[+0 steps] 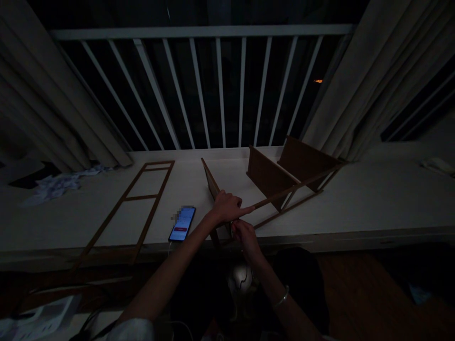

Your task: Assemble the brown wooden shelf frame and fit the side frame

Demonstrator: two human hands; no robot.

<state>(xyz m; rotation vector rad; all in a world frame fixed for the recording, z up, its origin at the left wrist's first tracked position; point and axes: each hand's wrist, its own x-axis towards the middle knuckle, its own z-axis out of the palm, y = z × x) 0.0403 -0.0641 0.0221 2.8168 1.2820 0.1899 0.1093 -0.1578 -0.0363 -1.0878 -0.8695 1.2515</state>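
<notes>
A partly built wooden shelf (280,182) lies on its side on the white ledge (373,199), its brown boards joined by thin side rails. My left hand (229,207) rests on the near end of the shelf frame, fingers curled round a rail and the index finger stretched along it. Just below it, my right hand (244,237) is closed in a pinch at the frame's lower corner; what it holds is too small and dark to name. A silver bracelet (282,297) sits on my right wrist.
A lit phone (182,223) on a cable lies left of my hands. A loose ladder-like wooden side frame (137,208) lies flat further left. Crumpled paper (60,182) sits at far left. White railing bars (220,90) and curtains (366,80) stand behind the ledge.
</notes>
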